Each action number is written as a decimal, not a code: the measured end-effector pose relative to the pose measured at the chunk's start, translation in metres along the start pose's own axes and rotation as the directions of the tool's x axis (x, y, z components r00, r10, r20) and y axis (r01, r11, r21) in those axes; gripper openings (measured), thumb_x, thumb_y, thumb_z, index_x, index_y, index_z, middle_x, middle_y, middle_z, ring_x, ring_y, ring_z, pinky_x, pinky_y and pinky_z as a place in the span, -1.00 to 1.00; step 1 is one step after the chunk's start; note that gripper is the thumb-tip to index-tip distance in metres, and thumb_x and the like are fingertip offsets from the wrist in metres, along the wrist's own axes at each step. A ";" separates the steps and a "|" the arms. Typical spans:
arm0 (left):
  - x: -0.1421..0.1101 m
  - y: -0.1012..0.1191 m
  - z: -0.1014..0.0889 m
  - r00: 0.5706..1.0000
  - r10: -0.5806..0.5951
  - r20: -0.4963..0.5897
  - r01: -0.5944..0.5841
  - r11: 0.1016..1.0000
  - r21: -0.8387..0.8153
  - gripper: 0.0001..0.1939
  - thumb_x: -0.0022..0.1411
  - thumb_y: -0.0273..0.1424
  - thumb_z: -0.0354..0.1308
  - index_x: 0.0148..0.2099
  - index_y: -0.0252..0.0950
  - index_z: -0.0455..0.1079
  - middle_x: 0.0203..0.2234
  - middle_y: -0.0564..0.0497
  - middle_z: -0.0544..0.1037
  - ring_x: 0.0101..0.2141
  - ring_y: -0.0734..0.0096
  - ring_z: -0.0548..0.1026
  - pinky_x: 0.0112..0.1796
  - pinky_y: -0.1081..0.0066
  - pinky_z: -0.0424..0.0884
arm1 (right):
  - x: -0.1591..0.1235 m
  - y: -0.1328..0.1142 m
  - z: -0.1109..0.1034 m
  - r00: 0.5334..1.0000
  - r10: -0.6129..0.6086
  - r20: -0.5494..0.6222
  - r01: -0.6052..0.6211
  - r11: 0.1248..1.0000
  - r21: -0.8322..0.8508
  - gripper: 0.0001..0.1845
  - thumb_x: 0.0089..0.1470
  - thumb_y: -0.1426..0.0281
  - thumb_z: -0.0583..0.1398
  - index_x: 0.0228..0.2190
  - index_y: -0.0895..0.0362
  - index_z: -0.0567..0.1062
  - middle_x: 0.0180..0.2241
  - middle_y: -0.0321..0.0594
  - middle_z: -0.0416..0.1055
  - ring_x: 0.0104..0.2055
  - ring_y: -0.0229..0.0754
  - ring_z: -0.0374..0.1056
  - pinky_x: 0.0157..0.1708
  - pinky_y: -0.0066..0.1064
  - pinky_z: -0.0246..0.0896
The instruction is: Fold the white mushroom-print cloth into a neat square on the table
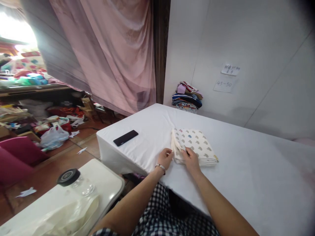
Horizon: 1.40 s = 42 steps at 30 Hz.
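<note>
A folded cream cloth [197, 142] with grey mouse-head shapes lies on the white-covered table [246, 177]. It is stacked in layers, and its left side is lifted a little into a loose fold. My right hand [191, 161] pinches the upper layer at the front left part of the cloth. At the left edge, my left hand [164, 159] has its fingers curled closed against the fabric; its grip is partly hidden. A bracelet circles the left wrist.
A black phone [125, 138] lies at the table's left. Folded clothes [187, 97] are piled by the wall at the back. Left of me, a small white table [108, 177] bears a clear jar with a black lid [69, 177] and a plastic bag [71, 216]. A pink curtain [118, 49] hangs behind.
</note>
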<state>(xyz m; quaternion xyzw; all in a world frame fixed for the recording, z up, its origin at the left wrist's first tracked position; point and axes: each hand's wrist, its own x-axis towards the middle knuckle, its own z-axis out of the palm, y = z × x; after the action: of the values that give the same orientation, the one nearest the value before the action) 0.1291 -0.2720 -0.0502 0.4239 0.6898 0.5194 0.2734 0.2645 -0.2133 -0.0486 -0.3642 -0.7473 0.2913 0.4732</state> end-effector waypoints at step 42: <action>0.003 0.006 0.011 0.994 0.107 0.030 -0.111 0.940 0.323 -0.69 0.08 -0.11 0.06 -0.44 -0.26 0.35 -0.47 0.02 0.42 -0.44 0.42 0.35 -0.38 0.42 0.21 | 0.003 0.001 -0.016 0.987 0.160 0.034 -0.163 0.952 0.261 -0.70 -0.02 0.22 0.13 -0.29 0.17 0.45 -0.40 -0.27 0.40 -0.32 -0.19 0.27 -0.27 -0.39 0.19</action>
<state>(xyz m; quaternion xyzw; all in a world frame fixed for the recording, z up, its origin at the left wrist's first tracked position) 0.1383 -0.2638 -0.0480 0.5038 0.7396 0.4106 0.1751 0.2783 -0.2090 -0.0417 -0.3562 -0.6729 0.4278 0.4872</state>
